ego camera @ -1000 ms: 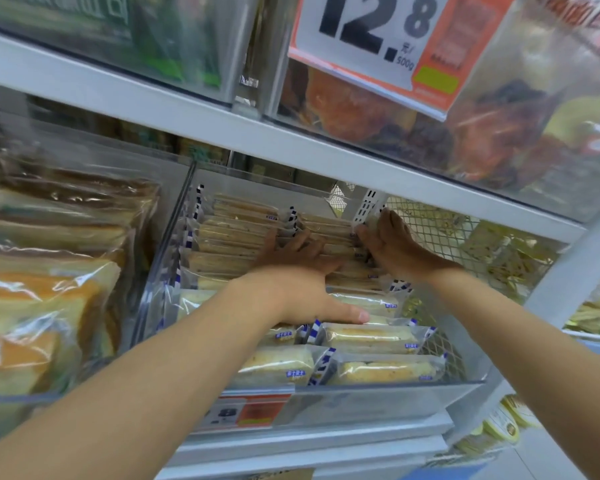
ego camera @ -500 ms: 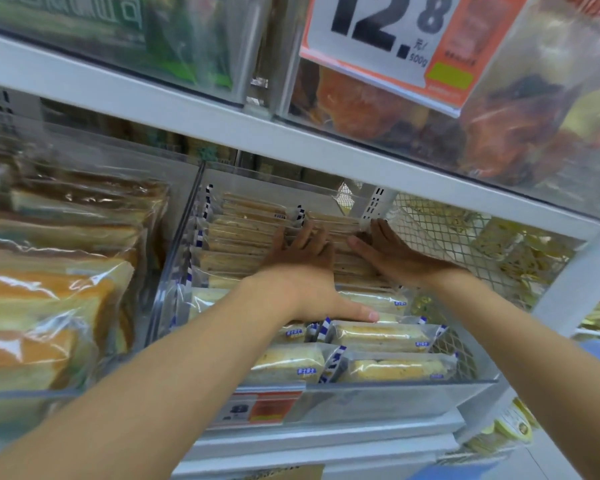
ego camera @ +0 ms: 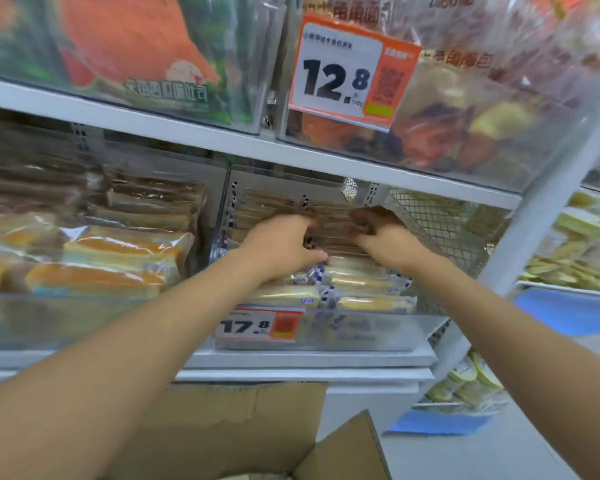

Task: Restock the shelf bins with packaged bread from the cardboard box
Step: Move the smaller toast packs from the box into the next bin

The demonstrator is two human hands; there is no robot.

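Shelf unit (ego camera: pixel 291 358): white metal, two levels visible, each carrying clear plastic bins.

Cardboard box (ego camera: pixel 222 427): stands below the lower shelf at the bottom of the view, flaps open. Its contents cannot be made out.

Left-hand bin (ego camera: pixel 49 323): holds large sliced loaves (ego camera: pixel 118 251) in clear wrappers, stacked flat.

Centre bin (ego camera: pixel 378 330): sits on the lower shelf just beside the left-hand bin, with a wire mesh panel (ego camera: pixel 440 223) along its right side. The packaged bread (ego camera: pixel 371 303) lies inside it in two columns of flat packs with blue-and-white ends. The packs reach from the front wall to the back and rise higher toward the rear.

Left hand (ego camera: pixel 281 247): reaches into the centre bin from below. Grip spread, with the thumb out to the right and the fingers laid forward on the rear packs of the left column.

Right hand (ego camera: pixel 385 233): rests on the rear packs of the right column, near the mesh panel. The fingers appear bent over the packs, but blur and shadow obscure them. Whether this grip pinches a pack or only presses cannot be told.

Price tag marked 12.8 (ego camera: pixel 343 74): orange and white, hangs on an upper bin front.

Price tag marked 17.8 (ego camera: pixel 258 325): fixed to the front wall of the centre bin, left of middle.
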